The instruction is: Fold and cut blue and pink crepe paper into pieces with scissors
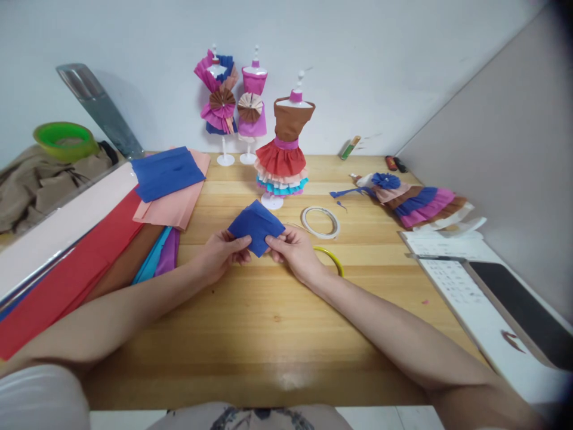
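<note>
Between my two hands is a folded square of blue crepe paper [256,227], raised over the wooden table with one corner toward me. My left hand [222,251] pinches its left side, thumb on top and fingers curled beneath. On the opposite side, my right hand [293,246] grips the square the same way. Just beyond stands a small mannequin [286,140] in a brown top and a tiered skirt of red, peach, white and blue. A white tape roll [320,222] lies near my right hand, and a yellow ring [330,260] is partly hidden behind that wrist.
Folded crepe paper sheets [169,173] and long coloured strips [89,269] cover the left side. Two dressed mannequins [222,107] stand at the wall. A third doll dress [421,200] lies at right, beside a white board [452,286]. A glue stick [350,147] lies at the back.
</note>
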### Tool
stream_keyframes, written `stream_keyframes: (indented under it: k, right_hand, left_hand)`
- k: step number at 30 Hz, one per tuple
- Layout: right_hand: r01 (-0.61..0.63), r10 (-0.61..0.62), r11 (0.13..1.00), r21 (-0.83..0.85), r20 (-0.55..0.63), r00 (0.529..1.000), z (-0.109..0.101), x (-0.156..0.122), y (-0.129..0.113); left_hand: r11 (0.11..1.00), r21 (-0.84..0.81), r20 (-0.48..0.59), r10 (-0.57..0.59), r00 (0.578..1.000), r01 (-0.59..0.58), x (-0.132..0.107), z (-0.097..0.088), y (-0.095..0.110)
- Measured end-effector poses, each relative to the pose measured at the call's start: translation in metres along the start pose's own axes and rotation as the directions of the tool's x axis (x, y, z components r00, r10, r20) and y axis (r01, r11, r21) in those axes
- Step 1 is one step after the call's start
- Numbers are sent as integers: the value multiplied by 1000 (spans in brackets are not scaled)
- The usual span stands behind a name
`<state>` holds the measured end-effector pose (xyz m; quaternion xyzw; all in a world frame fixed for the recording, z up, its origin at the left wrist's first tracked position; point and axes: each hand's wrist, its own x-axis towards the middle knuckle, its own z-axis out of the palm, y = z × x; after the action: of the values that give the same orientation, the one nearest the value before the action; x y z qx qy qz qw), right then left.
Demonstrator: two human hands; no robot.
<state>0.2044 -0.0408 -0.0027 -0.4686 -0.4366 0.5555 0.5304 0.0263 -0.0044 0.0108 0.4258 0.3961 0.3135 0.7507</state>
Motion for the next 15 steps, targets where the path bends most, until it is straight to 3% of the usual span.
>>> stream_keyframes:
  k: [8, 15]
  right_hand:
    - [-3, 3, 1000, 4, -24, 1000, -1, 1, 1]
    - [-70, 69, 997, 45, 14, 997, -5, 2, 0]
  left_hand:
    - [978, 169, -71, 137, 988, -124, 1, -1, 4]
    - [983, 145, -104, 128, 986, -112, 1, -4, 8]
